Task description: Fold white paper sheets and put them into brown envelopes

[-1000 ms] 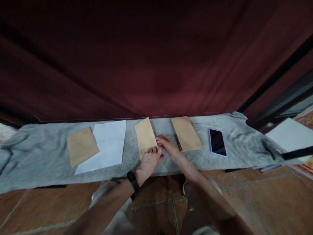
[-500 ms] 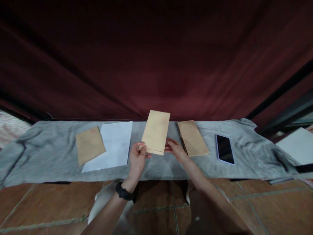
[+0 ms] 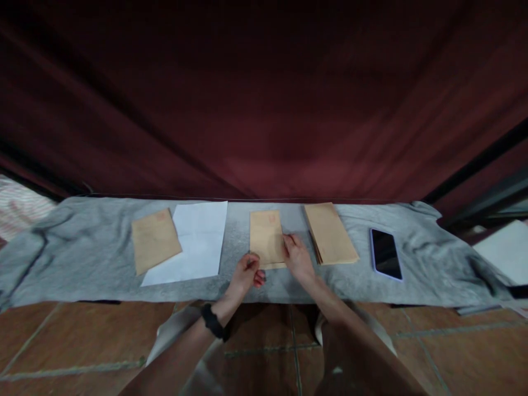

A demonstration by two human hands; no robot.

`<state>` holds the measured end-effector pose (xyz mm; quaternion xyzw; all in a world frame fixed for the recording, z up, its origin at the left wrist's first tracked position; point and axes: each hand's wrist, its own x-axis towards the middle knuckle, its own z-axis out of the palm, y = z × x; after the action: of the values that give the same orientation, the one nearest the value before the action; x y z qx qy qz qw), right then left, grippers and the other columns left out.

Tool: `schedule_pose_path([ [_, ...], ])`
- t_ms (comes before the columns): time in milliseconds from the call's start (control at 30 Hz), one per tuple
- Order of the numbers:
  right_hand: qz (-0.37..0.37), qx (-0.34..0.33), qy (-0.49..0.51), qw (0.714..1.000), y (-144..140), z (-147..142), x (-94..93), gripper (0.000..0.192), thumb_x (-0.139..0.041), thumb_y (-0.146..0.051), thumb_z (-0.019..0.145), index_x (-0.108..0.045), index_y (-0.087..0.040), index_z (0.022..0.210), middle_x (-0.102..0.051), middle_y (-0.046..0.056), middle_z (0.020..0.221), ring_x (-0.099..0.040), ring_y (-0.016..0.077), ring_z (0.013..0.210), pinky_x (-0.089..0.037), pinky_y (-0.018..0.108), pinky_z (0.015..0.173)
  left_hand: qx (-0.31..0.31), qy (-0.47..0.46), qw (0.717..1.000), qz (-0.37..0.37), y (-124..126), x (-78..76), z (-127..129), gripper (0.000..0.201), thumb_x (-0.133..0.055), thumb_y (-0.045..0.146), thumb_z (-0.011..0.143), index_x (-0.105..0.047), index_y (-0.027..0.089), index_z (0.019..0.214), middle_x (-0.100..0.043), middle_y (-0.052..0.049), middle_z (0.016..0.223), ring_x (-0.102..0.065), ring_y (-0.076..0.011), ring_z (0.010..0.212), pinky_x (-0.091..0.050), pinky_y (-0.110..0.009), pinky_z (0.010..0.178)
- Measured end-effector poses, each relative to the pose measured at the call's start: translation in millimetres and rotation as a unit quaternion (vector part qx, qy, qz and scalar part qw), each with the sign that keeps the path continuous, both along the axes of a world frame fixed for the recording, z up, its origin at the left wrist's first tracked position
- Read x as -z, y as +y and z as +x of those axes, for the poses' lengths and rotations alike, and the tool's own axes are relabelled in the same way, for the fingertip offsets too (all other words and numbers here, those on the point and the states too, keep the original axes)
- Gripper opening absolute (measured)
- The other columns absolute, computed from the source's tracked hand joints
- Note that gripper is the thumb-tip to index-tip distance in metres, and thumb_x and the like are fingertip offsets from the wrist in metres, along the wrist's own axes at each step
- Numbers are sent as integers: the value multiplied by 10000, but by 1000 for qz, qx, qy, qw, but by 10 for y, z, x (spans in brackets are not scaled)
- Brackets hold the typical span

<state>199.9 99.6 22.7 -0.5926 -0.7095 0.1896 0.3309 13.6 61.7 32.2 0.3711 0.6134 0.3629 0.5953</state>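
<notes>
A brown paper envelope (image 3: 265, 236) with a faint reddish mark near its top right corner lies at or just above the grey cloth, in front of me. My left hand (image 3: 247, 270) is closed at its lower left corner, thumb and forefinger curled together on the edge. On the opposite side, my right hand (image 3: 297, 258) pinches the right edge near the bottom. A narrow strip of the envelope shows along its lower end. Just right of my right hand rests a stack of similar brown envelopes (image 3: 332, 234).
The grey cloth (image 3: 94, 242) covers a long narrow surface. To the left, another brown envelope (image 3: 155, 241) overlaps white paper (image 3: 202, 236). A phone (image 3: 386, 254) with a purple edge lies at right. Behind hangs a dark red curtain (image 3: 264, 132); tiled floor (image 3: 268, 335) shows below.
The envelope has come down from a raised, tilted position toward the cloth. Both hands moved with it, the left slightly right and lower. The view has shifted a little.
</notes>
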Motion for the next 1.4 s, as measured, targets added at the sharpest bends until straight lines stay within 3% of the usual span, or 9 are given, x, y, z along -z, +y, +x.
schedule_pose_path([
  [133,43,-127,-35,990,-312,-239,-4,439,-387,-226,1062,-580,-164,1452,-591,112,1503,-536,184,1406,-450,347,1198,53,36,998,-4,32,-6,-29,221,-554,438,950,-472,240,1004,-610,76,552,-583,-122,380,-408,-178,388],
  [267,79,-209,-135,965,-571,-336,129,577,-479,-347,1064,-410,-103,1582,-460,157,1615,-413,249,1512,-362,457,1267,100,120,988,16,28,-29,-52,127,-454,325,991,-515,232,1051,-545,91,492,-530,-131,346,-371,-192,369],
  [400,93,-183,-198,959,-649,-236,257,639,-532,-413,1048,-417,-65,1571,-397,184,1642,-355,283,1545,-352,476,1268,141,223,964,31,-8,-124,-164,268,-416,238,989,-533,208,1228,-526,92,485,-522,-155,352,-390,-227,397],
  [533,107,-159,-222,956,-670,-165,289,659,-519,-446,1052,-402,-69,1580,-354,175,1663,-345,288,1550,-335,478,1273,172,397,896,101,-24,-244,-256,236,-438,233,994,-633,199,1122,-649,7,621,-674,-193,552,-502,-272,558],
  [667,110,-156,-228,955,-676,-163,326,650,-516,-444,1052,-422,-57,1566,-411,181,1635,-388,279,1528,-331,463,1274,178,426,847,265,63,-201,-42,325,-393,319,1046,-669,190,1160,-756,-119,1120,-734,-242,1064,-568,-370,936],
  [800,121,-169,-230,951,-635,-122,422,562,-503,-396,1058,-509,-65,1512,-572,157,1522,-482,250,1466,-349,431,1266,216,419,813,342,200,57,325,558,-334,411,1072,-456,109,1525,-464,-193,1601,-384,-277,1529,-368,-480,1229],
  [1033,129,-119,-250,952,-622,11,452,575,-517,-272,1028,-434,-99,1569,-548,154,1545,-464,243,1476,-325,467,1265,242,530,736,343,145,346,353,639,-217,442,1092,-288,116,1637,-318,-133,1690,-229,-249,1593,-214,-489,1306],
  [1200,141,-103,-243,954,-640,17,411,513,-488,-300,1048,-509,-78,1511,-537,156,1556,-452,241,1483,-315,452,1268,250,577,698,342,178,334,232,631,-230,413,1091,-315,86,1623,-276,-158,1699,-203,-266,1598,-213,-495,1304],
  [1400,101,-107,-238,960,-637,-10,379,517,-521,-349,1036,-549,-73,1473,-574,185,1512,-479,270,1464,-343,479,1248,328,550,672,370,676,237,302,598,-213,340,1082,-349,96,1610,-308,-136,1693,-241,-228,1590,-226,-452,1298],
])
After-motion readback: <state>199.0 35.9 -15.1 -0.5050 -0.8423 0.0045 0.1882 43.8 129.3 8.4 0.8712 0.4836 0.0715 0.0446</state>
